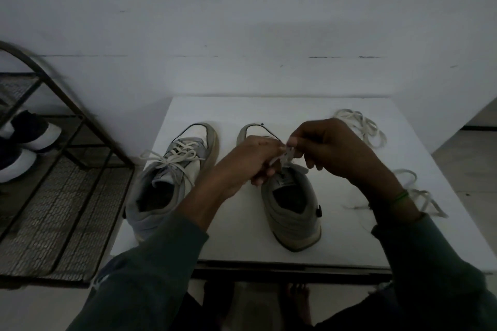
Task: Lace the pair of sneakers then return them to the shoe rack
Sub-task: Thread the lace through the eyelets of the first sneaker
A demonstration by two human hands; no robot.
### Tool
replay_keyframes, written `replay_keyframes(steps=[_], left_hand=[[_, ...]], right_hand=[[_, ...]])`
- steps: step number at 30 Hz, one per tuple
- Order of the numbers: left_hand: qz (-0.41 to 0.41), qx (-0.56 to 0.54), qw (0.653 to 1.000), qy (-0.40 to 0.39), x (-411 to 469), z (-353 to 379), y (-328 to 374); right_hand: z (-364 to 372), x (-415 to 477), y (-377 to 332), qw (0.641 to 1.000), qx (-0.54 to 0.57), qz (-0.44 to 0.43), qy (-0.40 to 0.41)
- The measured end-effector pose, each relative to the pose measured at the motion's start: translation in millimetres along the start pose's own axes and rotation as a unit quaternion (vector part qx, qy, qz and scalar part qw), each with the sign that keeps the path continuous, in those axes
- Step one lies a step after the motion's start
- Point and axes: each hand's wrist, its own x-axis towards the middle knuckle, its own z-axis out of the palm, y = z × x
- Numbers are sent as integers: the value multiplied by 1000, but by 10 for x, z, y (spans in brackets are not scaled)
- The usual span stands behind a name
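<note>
Starting at the far left, a dark metal shoe rack [80, 129] stands on the floor beside a white table [336, 236], with a dark shoe [29, 129] on one shelf. On the table, the left sneaker [172, 185] sits toe away from you, already laced, its ends loose across the tongue. Next comes your left hand [250, 164], fingers curled, pinching a pale lace [286, 154] just above the right sneaker [293, 212]. Your right hand [333, 148] pinches the same lace from the other side, fingertips almost meeting. Your hands hide most of this sneaker's eyelets, so how far its lacing has got is unclear. To do this step well, keep the lace flat, feed the tip through one eyelet at a time, and pull both sides even before crossing. Further right, a loose bundle of lace [363, 126] lies near the table's far corner, and more lace [425, 196] trails by your right wrist.
</note>
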Motion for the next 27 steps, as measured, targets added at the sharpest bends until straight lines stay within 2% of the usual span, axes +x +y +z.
replay_keyframes(steps=[3,6,8,12,14,18,21,24,27], left_hand=[[57,119,991,-3,-10,46,0],[125,247,961,18,54,84,-71],[136,245,960,27,35,69,-30],[117,161,979,41,-39,-25,47],[88,122,988,43,-28,-74,29],[50,94,991,81,19,-100,-28],[24,110,990,79,16,-77,4],[-33,133,990,28,26,-79,1],[-44,188,981,-28,14,-116,-5]], right_hand=[[13,16,26,994,97,26,45],[100,32,49,984,165,18,66],[134,46,87,977,211,11,33],[102,43,208,960,262,16,-97],[139,58,212,972,215,32,-87],[224,102,200,990,137,32,-8],[254,96,239,997,4,-60,39],[310,101,255,974,-148,-165,48],[328,112,286,951,-245,-187,30]])
